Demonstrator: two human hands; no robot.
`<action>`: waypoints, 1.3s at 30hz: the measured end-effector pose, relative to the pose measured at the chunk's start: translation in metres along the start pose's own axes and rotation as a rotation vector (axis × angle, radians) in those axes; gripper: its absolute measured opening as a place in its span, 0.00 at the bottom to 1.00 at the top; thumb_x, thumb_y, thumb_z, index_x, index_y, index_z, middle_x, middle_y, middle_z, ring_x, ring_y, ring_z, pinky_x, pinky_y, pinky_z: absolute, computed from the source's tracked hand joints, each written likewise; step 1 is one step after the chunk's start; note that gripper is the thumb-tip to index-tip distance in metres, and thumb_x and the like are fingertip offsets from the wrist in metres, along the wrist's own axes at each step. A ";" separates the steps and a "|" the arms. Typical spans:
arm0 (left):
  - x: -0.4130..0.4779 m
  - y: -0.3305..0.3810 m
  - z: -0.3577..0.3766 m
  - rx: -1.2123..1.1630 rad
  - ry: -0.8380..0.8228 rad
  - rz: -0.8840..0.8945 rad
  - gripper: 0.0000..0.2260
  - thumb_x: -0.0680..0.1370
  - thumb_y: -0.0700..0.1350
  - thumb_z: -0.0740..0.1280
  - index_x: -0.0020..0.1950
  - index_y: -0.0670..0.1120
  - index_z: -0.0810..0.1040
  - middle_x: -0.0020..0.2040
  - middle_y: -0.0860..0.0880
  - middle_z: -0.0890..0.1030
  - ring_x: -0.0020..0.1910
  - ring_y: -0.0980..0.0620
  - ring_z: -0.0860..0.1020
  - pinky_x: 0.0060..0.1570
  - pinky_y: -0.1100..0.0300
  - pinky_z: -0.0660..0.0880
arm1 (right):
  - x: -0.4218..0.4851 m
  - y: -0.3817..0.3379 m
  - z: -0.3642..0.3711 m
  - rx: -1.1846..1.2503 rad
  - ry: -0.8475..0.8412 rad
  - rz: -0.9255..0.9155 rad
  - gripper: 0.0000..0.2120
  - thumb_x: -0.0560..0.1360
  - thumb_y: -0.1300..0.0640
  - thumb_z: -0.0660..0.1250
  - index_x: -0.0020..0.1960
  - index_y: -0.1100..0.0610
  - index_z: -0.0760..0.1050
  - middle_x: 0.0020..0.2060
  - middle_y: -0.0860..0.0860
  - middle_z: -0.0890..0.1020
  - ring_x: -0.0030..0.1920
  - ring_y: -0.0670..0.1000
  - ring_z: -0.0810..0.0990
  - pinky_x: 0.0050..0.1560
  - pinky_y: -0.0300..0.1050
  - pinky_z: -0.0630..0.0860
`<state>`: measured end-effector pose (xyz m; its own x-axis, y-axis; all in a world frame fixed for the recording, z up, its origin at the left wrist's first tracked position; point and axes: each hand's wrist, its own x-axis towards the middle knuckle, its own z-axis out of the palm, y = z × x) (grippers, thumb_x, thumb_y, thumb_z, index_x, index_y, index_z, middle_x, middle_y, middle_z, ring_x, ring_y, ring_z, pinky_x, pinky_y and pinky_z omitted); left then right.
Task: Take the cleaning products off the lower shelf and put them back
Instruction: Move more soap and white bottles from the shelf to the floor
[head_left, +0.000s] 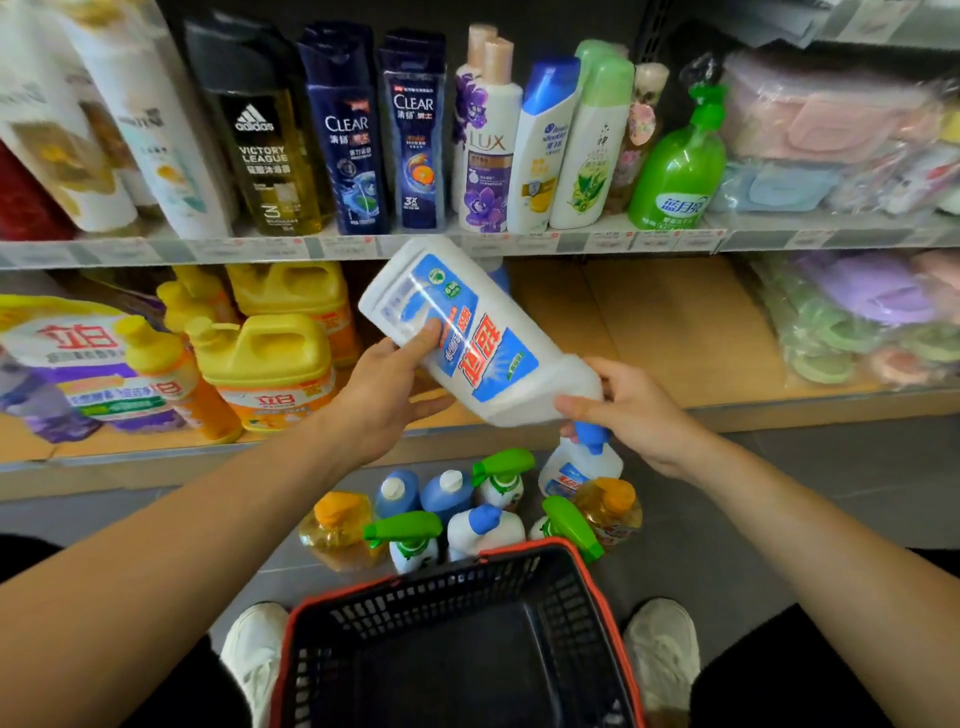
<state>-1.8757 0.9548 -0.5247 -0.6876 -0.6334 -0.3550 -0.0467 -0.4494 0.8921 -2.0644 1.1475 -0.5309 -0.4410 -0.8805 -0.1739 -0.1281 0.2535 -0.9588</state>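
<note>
White bottle (470, 332) between both hands (387, 389)

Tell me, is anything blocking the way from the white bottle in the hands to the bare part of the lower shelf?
Nothing visible does. The white bottle is held tilted before the lower shelf, whose cardboard-lined middle behind it is bare.

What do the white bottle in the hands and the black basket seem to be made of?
White bottle with blue label: likely opaque plastic, smooth; the label looks glossy, with light streaks on it. Black basket with red rim: probably moulded plastic, with a matte lattice wall.
</note>
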 end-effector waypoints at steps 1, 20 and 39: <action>0.001 -0.004 0.000 0.075 0.020 -0.081 0.13 0.80 0.54 0.69 0.60 0.48 0.79 0.57 0.48 0.86 0.57 0.46 0.84 0.54 0.48 0.82 | -0.001 -0.005 -0.006 -0.036 0.040 -0.013 0.19 0.70 0.48 0.77 0.58 0.46 0.78 0.45 0.50 0.86 0.39 0.54 0.85 0.38 0.47 0.83; 0.047 -0.022 -0.014 1.246 -0.010 0.435 0.15 0.78 0.51 0.70 0.64 0.51 0.81 0.62 0.51 0.81 0.61 0.49 0.78 0.59 0.51 0.77 | 0.048 -0.052 -0.053 -0.885 0.281 -0.098 0.13 0.73 0.48 0.74 0.54 0.54 0.83 0.48 0.52 0.84 0.50 0.55 0.80 0.49 0.51 0.77; 0.067 -0.080 -0.010 1.421 -0.388 0.195 0.10 0.79 0.51 0.70 0.59 0.52 0.83 0.56 0.53 0.84 0.56 0.51 0.81 0.56 0.55 0.77 | 0.134 0.006 -0.066 -0.436 0.640 -0.052 0.15 0.67 0.53 0.79 0.49 0.49 0.76 0.44 0.44 0.80 0.43 0.46 0.78 0.40 0.37 0.73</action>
<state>-1.9107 0.9413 -0.6224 -0.9008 -0.3041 -0.3100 -0.4280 0.7420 0.5159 -2.1831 1.0573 -0.5451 -0.8351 -0.5264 0.1598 -0.4422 0.4695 -0.7643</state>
